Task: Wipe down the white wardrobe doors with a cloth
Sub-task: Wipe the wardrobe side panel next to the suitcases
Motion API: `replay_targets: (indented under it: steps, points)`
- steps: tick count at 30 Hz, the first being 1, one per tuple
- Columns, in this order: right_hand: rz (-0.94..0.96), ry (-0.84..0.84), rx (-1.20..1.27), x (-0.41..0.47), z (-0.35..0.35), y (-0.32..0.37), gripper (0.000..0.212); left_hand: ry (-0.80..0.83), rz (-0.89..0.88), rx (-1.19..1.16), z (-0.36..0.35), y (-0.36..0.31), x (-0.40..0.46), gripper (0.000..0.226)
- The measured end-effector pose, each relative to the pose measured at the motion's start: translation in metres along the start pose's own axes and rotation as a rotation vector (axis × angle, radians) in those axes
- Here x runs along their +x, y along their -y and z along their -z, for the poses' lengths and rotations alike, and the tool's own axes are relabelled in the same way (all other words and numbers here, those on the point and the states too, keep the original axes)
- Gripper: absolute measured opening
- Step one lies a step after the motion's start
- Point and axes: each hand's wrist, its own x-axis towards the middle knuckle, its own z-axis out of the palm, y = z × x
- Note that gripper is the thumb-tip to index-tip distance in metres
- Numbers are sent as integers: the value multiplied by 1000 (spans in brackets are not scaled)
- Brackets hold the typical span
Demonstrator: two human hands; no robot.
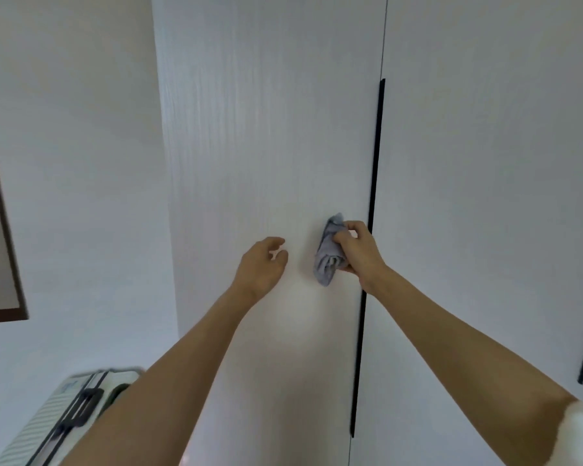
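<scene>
While right hand (357,250) grips cloth (329,253), beside door edge (372,183)

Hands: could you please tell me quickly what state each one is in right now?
Left hand: open, fingers loosely curled, holding nothing, near the wardrobe door.
Right hand: closed around the grey cloth at the door.

Suitcase (64,418) blurred, cut by bottom edge. Dark frame (4,230) cut by left edge. Cloth (329,253) partly hidden behind right hand (359,252).
</scene>
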Motion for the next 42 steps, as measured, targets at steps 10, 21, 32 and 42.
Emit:
replay_targets:
  steps: [10,21,32,42]
  points:
    - [301,347,-343,-5,-25,-95,21,-301,187,36,-36,83,-53,37]
    - [638,219,-736,-44,-138,-247,33,-267,585,-215,-23,272,-134,50]
    - [734,543,-1142,-107,-201,-409,25,-97,621,-447,-40,333,-148,31]
    - [864,375,-865,-90,-194,-401,32,-53,641,-489,-31,345,-150,41]
